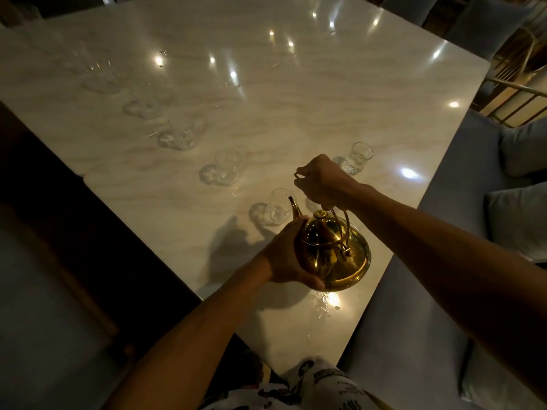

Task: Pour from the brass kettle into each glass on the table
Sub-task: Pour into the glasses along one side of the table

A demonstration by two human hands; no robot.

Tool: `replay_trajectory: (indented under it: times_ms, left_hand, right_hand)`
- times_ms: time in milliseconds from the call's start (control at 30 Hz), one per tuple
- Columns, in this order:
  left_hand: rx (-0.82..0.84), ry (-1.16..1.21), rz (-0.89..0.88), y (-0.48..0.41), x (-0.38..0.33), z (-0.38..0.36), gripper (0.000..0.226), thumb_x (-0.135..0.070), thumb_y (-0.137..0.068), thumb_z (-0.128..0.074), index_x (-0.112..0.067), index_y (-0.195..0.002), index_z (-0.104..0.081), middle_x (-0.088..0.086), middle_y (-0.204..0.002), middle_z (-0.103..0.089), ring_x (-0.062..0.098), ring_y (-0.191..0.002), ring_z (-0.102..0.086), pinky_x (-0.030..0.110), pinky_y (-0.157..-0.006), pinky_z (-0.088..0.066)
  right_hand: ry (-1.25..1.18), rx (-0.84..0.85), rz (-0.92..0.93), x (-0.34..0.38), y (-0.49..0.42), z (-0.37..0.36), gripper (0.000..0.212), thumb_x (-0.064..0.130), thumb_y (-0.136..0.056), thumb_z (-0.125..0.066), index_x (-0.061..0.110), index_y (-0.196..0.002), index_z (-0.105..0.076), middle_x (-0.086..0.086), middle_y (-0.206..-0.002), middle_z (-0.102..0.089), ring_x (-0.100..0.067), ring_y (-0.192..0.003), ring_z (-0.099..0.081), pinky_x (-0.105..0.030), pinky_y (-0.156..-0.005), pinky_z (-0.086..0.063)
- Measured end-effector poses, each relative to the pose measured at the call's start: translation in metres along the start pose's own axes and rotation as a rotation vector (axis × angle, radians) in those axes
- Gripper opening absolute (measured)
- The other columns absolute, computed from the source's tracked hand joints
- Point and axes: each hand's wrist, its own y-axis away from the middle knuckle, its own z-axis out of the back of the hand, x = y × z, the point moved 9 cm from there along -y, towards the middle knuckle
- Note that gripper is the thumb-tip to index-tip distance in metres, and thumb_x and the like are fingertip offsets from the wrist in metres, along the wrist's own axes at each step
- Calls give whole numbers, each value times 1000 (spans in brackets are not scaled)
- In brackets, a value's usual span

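Observation:
The brass kettle (334,253) hangs above the near part of the marble table (266,93), tilted, its spout tip right at the rim of the nearest glass (278,207). My right hand (322,184) grips the kettle's arched handle from above. My left hand (288,255) cups the kettle's left side and base, thumb under it. Another glass (356,156) stands past my right hand. Several more clear glasses trail off to the far left, among them one at mid-table (226,167) and one farther back (180,133). No stream of liquid is visible.
Water drops (322,303) glisten on the table just under the kettle. A blue-grey sofa with cushions (515,220) runs along the table's right side. Dark flooring lies to the left of the table edge. Ceiling lights reflect across the glossy top.

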Motion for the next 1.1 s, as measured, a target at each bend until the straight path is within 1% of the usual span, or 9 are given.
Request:
replay_trajectory:
  times_ms: [67, 167, 233, 367, 567, 700, 833, 967, 1100]
  left_hand:
    - [2, -1, 4, 0, 2, -1, 122, -54, -47, -95, -35, -150, -31, -7, -151, -46, 17, -139, -47, 49, -110, -49]
    - [8, -3, 11, -1, 3, -2, 121, -54, -48, -95, -35, -150, -30, -7, -151, -46, 16, -138, -48, 50, -110, -50]
    - [11, -3, 11, -2, 3, -4, 121, -55, -49, -94, -36, -149, -30, -8, -151, -47, 17, -138, -48, 50, -110, -50]
    - [15, -16, 4, -4, 3, -5, 119, -52, -51, -96, -37, -149, -30, -8, -151, -47, 16, -138, -49, 49, -109, -50]
    - [22, -7, -8, -6, 2, -7, 118, -49, -52, -96, -36, -149, -31, -8, -150, -48, 16, -137, -49, 48, -108, -51]
    - [25, -7, -6, -6, 2, -7, 118, -52, -51, -95, -36, -149, -30, -7, -150, -47, 16, -137, -49, 48, -109, -50]
    - [26, -5, -4, -5, 2, -7, 118, -51, -51, -96, -36, -148, -31, -7, -150, -48, 16, -137, -49, 49, -109, -50]
    - [21, -1, -2, -3, 2, -9, 119, -50, -50, -96, -36, -148, -31, -8, -149, -48, 16, -137, -49, 48, -109, -50]
    - [21, -2, -18, -2, 0, -8, 114, -43, -54, -98, -37, -147, -32, -9, -149, -49, 14, -137, -49, 47, -110, -50]
  right_hand:
    - [-6, 7, -6, -1, -1, -1, 30, 11, -96, -53, -14, -110, -62, -15, -70, -61, -19, -40, -51, -24, -37, -41]
    - [-5, 23, -6, -2, -1, -2, 30, 8, -96, -52, -18, -108, -60, -15, -66, -55, -14, -37, -45, -16, -30, -33]
    - [-14, 21, -17, -4, -3, -2, 30, 9, -96, -53, -18, -108, -60, -16, -68, -56, -16, -38, -46, -18, -32, -34]
    - [-26, 16, -36, -9, -6, -1, 30, 10, -95, -54, -16, -108, -62, -19, -73, -60, -22, -44, -52, -26, -40, -41]
    - [-17, 18, -43, -11, -8, 1, 32, 10, -94, -54, -17, -109, -60, -18, -72, -58, -20, -47, -49, -27, -41, -37]
    - [-1, 11, -35, -11, -6, 2, 30, 10, -95, -53, -17, -105, -62, -17, -69, -56, -16, -43, -45, -24, -37, -34]
    - [-9, -1, -45, -12, -6, 3, 29, 11, -94, -55, -12, -110, -63, -19, -74, -64, -19, -41, -52, -22, -35, -40]
    - [-8, 1, -50, -12, -4, 3, 28, 11, -95, -55, -10, -112, -64, -12, -65, -60, -16, -37, -49, -19, -32, -38]
    - [-18, 0, -49, -11, -3, 3, 27, 10, -93, -55, -10, -108, -65, -12, -62, -58, -15, -34, -50, -18, -33, -36]
